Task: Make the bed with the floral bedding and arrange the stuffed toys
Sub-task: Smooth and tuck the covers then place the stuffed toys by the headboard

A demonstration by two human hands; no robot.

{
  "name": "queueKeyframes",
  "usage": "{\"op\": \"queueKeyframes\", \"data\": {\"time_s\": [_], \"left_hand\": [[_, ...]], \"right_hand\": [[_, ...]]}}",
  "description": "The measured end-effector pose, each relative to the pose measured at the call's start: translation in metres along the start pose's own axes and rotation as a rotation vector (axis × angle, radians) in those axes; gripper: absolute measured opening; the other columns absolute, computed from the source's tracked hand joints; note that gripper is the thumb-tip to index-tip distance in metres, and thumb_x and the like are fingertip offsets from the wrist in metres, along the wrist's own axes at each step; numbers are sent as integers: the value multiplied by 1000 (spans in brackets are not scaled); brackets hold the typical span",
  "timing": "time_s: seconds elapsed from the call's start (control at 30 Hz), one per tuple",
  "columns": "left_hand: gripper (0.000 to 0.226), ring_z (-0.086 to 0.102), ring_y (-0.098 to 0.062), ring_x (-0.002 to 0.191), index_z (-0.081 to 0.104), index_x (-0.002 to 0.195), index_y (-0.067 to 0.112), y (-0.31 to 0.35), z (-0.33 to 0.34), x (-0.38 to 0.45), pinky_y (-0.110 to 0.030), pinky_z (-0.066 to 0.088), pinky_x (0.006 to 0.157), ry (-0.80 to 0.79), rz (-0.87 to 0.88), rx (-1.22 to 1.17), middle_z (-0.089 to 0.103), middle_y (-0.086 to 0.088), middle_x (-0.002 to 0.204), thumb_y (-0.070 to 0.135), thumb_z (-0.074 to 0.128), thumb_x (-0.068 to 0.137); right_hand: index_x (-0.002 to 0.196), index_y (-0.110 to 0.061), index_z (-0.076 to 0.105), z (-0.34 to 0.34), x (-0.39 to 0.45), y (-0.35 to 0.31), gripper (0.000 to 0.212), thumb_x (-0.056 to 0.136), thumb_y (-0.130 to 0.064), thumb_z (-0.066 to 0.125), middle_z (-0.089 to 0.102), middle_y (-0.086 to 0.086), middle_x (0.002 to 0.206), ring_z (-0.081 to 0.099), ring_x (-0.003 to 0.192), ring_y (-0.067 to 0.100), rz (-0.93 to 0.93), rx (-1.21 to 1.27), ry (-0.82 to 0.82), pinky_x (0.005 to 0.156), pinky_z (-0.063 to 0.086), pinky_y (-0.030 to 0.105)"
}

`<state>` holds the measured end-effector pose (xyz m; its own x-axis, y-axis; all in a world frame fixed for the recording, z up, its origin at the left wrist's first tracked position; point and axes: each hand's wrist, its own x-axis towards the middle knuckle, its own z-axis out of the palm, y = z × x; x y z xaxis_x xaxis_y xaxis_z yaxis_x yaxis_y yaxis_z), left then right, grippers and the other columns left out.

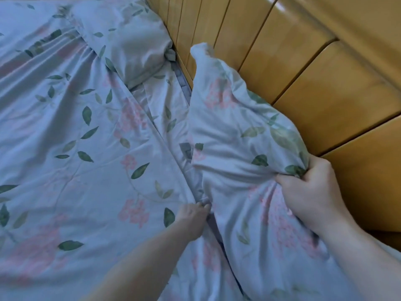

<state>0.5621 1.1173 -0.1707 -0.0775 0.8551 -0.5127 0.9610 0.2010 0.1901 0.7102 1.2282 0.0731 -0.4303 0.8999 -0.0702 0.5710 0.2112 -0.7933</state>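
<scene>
Floral pillow [234,135], against the wooden headboard [303,68], bunched in the right hand [312,192]; the left hand [193,218] pinches the duvet [76,148] edge. Step: pillow placement. Next: laying it flat beside the second pillow [130,40].

I am seeing my right hand [312,187] gripping a bunched edge of the floral pillow [243,135] beside the wooden headboard [314,68], while my left hand [193,218] is pinching the floral duvet [71,137] edge; a second pillow [130,40] is lying farther along.
</scene>
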Motion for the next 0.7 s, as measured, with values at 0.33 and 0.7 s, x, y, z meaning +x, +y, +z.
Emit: {"op": "queueKeyframes", "data": {"time_s": [0.33,0.7], "left_hand": [[10,56,-17,76,60,82,25,-77,-29,-182,-33,47,56,446,153,-459,56,10,92,22,59,72],[23,38,-16,71,41,74,18,-97,-98,-230,-26,37,60,772,258,-620,40,5,84,0,55,66]], "right_hand": [[78,15,44,20,14,-67,19,80,5,61,49,23,65,47,63,19,83,93,-217,56,37,36],[127,-23,60,121,69,-24,46,84,-23,76,71,2,117,68,99,23,451,43,-294,89,56,38]]}}
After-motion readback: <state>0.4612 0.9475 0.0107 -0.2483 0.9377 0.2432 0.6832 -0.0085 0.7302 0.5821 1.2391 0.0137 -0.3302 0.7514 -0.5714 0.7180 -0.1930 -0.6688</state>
